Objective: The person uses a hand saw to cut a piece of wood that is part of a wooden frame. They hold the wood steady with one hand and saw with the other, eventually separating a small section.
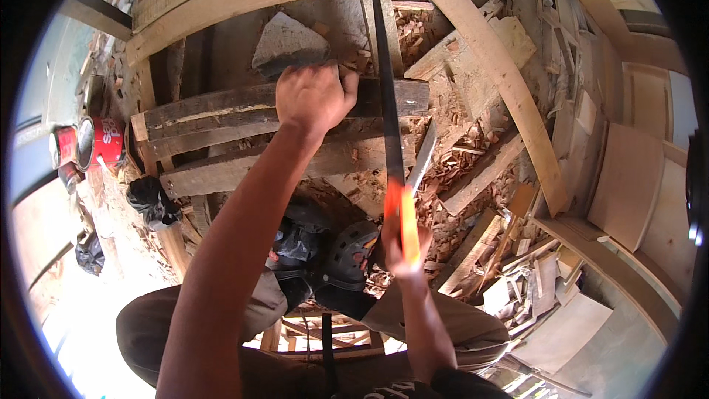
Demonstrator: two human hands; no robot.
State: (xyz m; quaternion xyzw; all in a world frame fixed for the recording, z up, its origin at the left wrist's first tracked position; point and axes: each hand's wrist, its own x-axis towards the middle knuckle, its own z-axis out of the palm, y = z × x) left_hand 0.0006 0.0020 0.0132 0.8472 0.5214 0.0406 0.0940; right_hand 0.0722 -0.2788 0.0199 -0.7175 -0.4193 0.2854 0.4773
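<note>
Your right hand (406, 253) is wrapped around the orange handle of a saw (392, 118), whose blade runs straight away from you, the far end leaning slightly left. It passes across the dark plank (236, 101) just inside that plank's right end, nearly square to its long axis, which runs left to right. You cannot tell from here whether the teeth touch the wood.

Your left hand (313, 97) is the nearer one to the plank: it is curled closed on it, left of the blade, with its fingertips hidden. Your right hand sits well short of the plank's near edge, toward your body.

A paler plank (221, 170) lies along the near side, and a grey stone block (288, 46) sits just past the far edge. Wood chips (465, 155) litter the floor off the right end, where a curved board (502, 81) slants. Beyond the left end stands a red can (108, 142); thin panels (628, 185) lean at the room's right side.
</note>
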